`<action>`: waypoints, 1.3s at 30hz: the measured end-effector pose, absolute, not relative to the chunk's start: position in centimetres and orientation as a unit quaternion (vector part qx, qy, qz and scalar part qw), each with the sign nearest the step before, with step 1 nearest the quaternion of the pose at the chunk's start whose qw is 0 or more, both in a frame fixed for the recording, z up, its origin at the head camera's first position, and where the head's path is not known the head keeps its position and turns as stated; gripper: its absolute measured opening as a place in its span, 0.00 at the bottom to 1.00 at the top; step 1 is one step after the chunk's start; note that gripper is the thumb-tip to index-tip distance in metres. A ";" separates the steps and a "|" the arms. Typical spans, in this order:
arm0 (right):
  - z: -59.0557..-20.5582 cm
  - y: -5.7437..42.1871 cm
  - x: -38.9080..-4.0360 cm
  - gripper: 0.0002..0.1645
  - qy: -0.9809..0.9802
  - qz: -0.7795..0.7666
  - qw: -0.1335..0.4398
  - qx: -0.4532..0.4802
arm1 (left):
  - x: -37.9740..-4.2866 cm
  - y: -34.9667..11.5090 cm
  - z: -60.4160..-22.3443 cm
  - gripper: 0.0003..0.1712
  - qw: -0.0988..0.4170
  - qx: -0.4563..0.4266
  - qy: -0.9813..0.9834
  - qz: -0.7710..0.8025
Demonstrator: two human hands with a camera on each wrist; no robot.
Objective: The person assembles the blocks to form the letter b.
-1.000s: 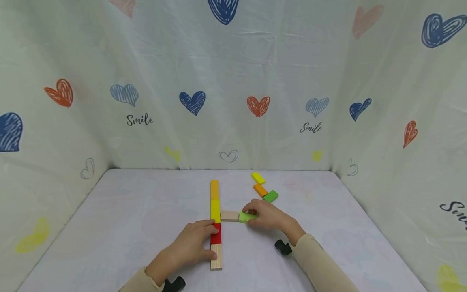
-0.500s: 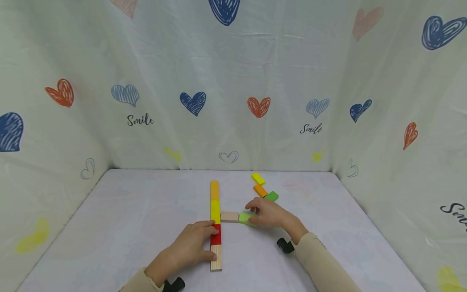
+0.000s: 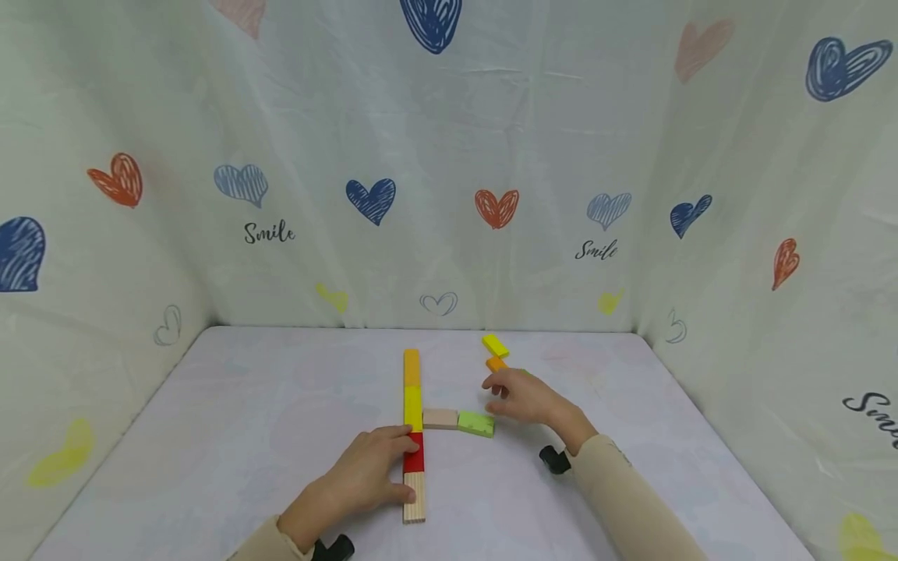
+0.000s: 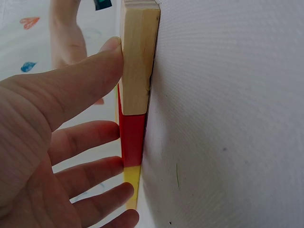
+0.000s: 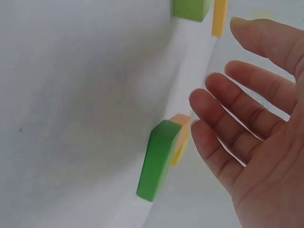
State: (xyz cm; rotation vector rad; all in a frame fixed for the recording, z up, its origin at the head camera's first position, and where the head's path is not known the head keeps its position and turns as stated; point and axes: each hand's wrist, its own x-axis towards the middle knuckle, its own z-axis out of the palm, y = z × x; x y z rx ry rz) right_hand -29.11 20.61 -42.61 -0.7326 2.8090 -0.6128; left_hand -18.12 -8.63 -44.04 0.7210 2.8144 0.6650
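Note:
My left hand (image 3: 368,471) lies against the left side of a straight row of blocks. Its thumb touches the plain wooden block (image 4: 137,61) and its extended fingers reach along the red block (image 4: 133,140) and the yellow block (image 4: 132,178). An orange block (image 3: 411,368) forms the row's far end. From the yellow block a pale pinkish block (image 3: 440,419) juts right, followed by a light green block (image 3: 476,424), slightly angled. My right hand (image 3: 529,401) hovers with parted, bent fingers holding nothing, near the dark green block (image 5: 159,159), which it mostly hides in the head view.
Beyond the right hand lie a loose orange block (image 3: 496,364) and a loose yellow block (image 3: 495,345). The white table (image 3: 281,374) ends at a curtain (image 3: 435,257) printed with hearts. A black wrist camera (image 3: 554,460) sits under the right wrist.
My right hand has let go of the light green block and moved right and away toward the loose blocks. The light green block stays at the pinkish one's end. The left hand has held still.

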 end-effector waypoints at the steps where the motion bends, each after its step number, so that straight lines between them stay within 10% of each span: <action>1: -42.7 20.6 -29.3 0.21 0.944 -0.204 0.083 -0.244 | -18.1 -8.7 -44.0 0.35 0.079 0.241 0.941 0.223; 39: -43.5 21.6 -33.1 0.17 0.965 -0.186 0.018 -0.183 | -18.1 -8.6 -44.3 0.35 0.073 0.238 0.944 0.215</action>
